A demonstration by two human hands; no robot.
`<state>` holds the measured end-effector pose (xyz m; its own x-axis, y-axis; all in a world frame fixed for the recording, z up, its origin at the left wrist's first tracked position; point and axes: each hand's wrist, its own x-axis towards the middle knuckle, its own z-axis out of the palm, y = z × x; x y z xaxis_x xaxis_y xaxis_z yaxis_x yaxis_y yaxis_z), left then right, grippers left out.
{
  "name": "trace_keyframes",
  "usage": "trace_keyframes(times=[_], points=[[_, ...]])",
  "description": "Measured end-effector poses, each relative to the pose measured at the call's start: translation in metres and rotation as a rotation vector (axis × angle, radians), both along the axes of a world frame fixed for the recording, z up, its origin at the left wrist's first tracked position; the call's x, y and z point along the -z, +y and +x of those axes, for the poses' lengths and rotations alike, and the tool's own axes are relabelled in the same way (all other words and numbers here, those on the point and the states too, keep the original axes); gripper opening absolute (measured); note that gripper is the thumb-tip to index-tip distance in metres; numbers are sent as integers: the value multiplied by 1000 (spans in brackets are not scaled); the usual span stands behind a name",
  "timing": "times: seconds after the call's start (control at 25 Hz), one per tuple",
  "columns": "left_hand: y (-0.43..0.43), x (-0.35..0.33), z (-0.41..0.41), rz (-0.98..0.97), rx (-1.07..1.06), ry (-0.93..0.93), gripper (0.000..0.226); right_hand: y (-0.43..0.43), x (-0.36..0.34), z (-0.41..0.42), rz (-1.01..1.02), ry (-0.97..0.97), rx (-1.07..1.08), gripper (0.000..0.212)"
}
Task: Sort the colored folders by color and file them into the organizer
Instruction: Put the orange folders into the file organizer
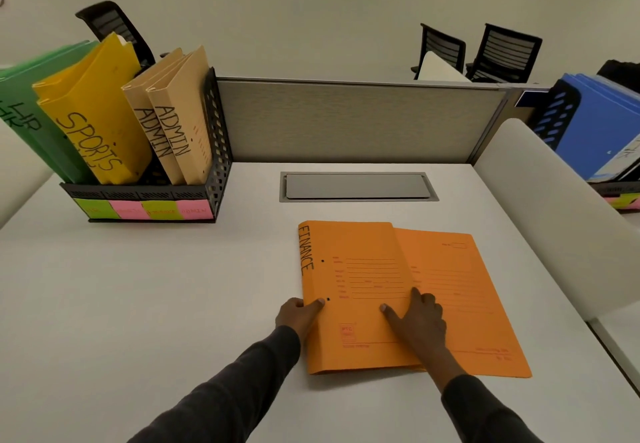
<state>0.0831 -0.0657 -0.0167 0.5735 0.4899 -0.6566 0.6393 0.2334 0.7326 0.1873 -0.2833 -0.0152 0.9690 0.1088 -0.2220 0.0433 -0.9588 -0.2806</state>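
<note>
Two orange folders lie overlapped on the white desk in front of me. The upper one (360, 269), marked FINANCE along its spine, covers the left part of the lower orange folder (460, 290). My left hand (299, 314) grips the FINANCE folder's spine edge, thumb on top. My right hand (415, 318) rests flat on its cover with fingers spread. The black mesh organizer (216, 152) stands at the back left and holds green folders (20, 110), yellow SPORTS folders (90, 120) and tan ADMIN folders (180, 113).
Green and pink sticky labels (145, 209) line the organizer's front. A grey cable hatch (358, 186) sits in the desk behind the folders. A grey partition (346, 120) closes the back. A second organizer with blue folders (595, 124) stands at the far right beyond a white divider (540, 200).
</note>
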Motion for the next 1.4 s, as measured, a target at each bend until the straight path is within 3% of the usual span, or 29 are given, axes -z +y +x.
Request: trace_keyframes(times=[0.16, 0.48, 0.68, 0.76, 0.92, 1.04, 1.16, 1.4], points=[[30, 4, -25, 37, -5, -33, 39, 31, 1, -22, 7, -3, -66, 80], [107, -2, -79, -174, -44, -116, 39, 101, 4, -75, 22, 45, -158, 84], [151, -33, -90, -82, -18, -220, 39, 141, -10, -89, 6, 163, -109, 92], [166, -54, -91, -34, 32, -299, 36, 158, -25, -84, 126, 230, -45, 96], [195, -104, -99, 71, 119, -502, 30, 209, -78, -69, 650, 262, 68, 88], [220, -141, -113, 203, 117, -669, 28, 258, -128, -61, 893, 294, 76, 85], [245, -181, -131, 336, 95, -851, 27, 307, -185, -55, 1071, 255, -37, 88], [293, -247, -180, 762, -25, -1083, 17, 412, -288, -67, 1183, 176, -374, 87]])
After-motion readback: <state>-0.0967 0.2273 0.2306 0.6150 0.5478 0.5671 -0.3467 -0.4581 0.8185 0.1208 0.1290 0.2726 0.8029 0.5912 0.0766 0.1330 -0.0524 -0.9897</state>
